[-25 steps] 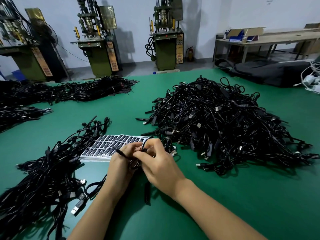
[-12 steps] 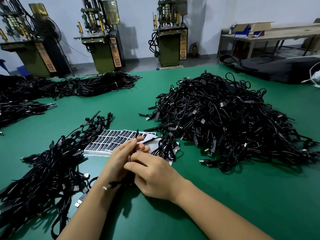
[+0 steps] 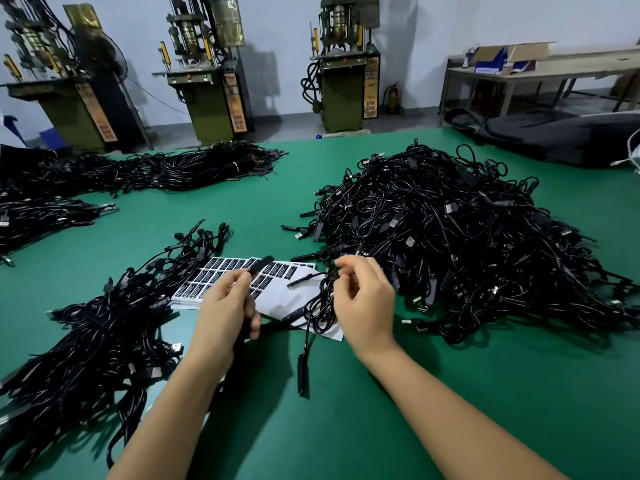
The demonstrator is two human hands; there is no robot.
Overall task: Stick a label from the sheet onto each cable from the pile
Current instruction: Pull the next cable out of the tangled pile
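Observation:
A label sheet [image 3: 273, 271] with rows of black labels lies on the green table, its near part bare white. My left hand [image 3: 225, 310] grips a black cable, whose plug end [image 3: 261, 264] sticks up over the sheet. My right hand [image 3: 363, 299] pinches a looped black cable [image 3: 320, 306] that hangs over the sheet's right edge, with one plug [image 3: 302, 375] lying on the table. A big pile of black cables [image 3: 460, 244] sits just to the right. A smaller heap of cables [image 3: 100, 327] lies to the left.
More cable bundles [image 3: 194, 168] lie at the far left of the green table [image 3: 450, 393]. Green machines [image 3: 346, 88] stand beyond the table. A wooden bench with boxes [image 3: 540, 67] and a dark bag [image 3: 568, 136] are at the far right.
My hands have moved apart: the left went left holding one cable, the right went right toward the big pile holding a looped cable. The view has shifted slightly.

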